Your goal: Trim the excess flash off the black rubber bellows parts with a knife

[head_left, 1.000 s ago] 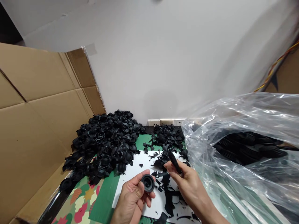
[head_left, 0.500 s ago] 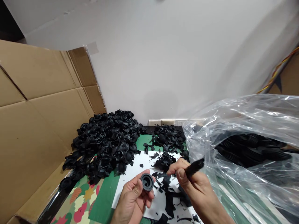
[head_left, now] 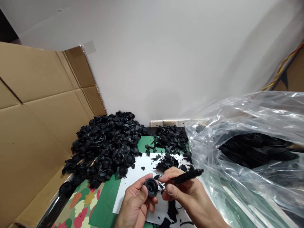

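Note:
My left hand [head_left: 136,202] is closed round a small black rubber ring part [head_left: 151,186], its open end turned toward me. My right hand [head_left: 184,193] grips a slim black tool [head_left: 187,176] like a pen, with its tip right at the part's right edge. Both hands hover over a white sheet [head_left: 137,177] strewn with black rubber trimmings [head_left: 166,164].
A big heap of black ribbed rubber parts [head_left: 106,148] lies at the left against a cardboard wall [head_left: 35,126]. A clear plastic bag [head_left: 247,148] holding more black parts fills the right. A green mat [head_left: 104,202] and a patterned cloth [head_left: 78,209] lie under the sheet.
My right hand swung the tool from pointing away, out to the right, then brought its tip in against the part. The left hand stayed nearly still.

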Demonstrator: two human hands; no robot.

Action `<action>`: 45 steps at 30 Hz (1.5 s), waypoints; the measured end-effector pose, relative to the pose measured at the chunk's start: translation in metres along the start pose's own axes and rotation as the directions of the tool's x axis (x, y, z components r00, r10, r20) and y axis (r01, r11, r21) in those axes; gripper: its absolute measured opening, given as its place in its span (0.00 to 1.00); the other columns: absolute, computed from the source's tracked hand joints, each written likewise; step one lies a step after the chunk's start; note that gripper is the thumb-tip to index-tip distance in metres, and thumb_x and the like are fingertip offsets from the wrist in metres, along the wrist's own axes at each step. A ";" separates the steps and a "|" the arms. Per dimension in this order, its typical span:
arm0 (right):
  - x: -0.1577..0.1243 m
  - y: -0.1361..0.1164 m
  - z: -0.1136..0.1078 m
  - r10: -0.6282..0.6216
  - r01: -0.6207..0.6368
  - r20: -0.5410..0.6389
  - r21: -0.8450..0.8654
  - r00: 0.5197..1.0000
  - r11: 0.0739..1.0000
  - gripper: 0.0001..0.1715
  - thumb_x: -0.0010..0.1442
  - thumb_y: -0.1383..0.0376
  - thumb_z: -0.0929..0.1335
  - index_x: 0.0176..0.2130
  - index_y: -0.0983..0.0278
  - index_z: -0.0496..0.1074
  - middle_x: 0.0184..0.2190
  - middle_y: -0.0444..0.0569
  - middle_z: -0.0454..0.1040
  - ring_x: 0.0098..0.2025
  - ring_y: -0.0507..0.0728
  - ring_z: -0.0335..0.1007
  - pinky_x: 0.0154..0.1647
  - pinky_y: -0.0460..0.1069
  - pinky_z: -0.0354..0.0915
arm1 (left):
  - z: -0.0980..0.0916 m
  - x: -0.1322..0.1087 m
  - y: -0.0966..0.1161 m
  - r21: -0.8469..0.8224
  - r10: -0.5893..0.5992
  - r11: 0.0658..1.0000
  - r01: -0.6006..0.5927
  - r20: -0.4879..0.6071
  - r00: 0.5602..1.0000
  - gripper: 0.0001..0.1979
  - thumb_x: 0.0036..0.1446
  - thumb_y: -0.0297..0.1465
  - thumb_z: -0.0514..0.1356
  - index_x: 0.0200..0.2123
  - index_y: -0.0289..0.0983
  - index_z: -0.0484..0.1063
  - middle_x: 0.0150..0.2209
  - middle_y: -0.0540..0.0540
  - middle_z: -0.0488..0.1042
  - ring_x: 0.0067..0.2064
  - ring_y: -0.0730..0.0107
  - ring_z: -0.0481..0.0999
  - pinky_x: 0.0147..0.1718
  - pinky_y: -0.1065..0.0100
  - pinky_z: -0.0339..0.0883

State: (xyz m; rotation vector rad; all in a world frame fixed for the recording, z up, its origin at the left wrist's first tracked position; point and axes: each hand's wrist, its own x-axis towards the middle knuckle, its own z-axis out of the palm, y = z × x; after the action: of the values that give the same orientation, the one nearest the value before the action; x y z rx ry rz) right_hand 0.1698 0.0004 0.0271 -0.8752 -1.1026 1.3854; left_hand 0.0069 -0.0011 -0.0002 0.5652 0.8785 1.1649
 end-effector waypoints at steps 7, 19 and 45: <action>-0.001 0.012 0.006 -0.187 0.175 -0.040 -0.202 0.982 0.964 0.11 0.50 0.57 0.71 0.31 0.62 0.74 0.30 0.48 0.71 0.26 0.54 0.69 0.25 0.47 0.66 | 0.002 0.000 -0.001 -0.008 -0.020 1.000 0.021 0.077 0.997 0.20 0.41 0.34 0.69 0.40 0.33 0.77 0.26 0.44 0.76 0.23 0.74 0.71 0.21 0.75 0.61; -0.001 0.006 0.002 -0.173 0.158 -0.219 -0.082 0.960 0.984 0.10 0.49 0.58 0.71 0.28 0.63 0.75 0.28 0.47 0.72 0.17 0.49 0.62 0.17 0.45 0.62 | 0.009 -0.001 0.002 0.014 -0.025 1.000 0.024 0.030 0.999 0.21 0.38 0.34 0.70 0.38 0.32 0.78 0.28 0.42 0.78 0.22 0.74 0.71 0.17 0.76 0.59; 0.008 -0.002 -0.014 0.043 -0.071 -0.127 -0.222 0.991 0.972 0.22 0.54 0.48 0.64 0.35 0.64 0.68 0.14 0.40 0.66 0.19 0.53 0.64 0.21 0.47 0.60 | 0.006 -0.007 0.012 -0.095 -0.057 0.994 0.062 0.056 0.997 0.17 0.42 0.31 0.69 0.39 0.36 0.78 0.38 0.38 0.79 0.27 0.73 0.75 0.19 0.77 0.62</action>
State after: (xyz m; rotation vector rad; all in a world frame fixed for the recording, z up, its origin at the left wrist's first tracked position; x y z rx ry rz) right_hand 0.1830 0.0104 0.0253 -1.1489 -1.1642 1.2511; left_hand 0.0048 -0.0030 0.0149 0.4860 0.7842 1.1271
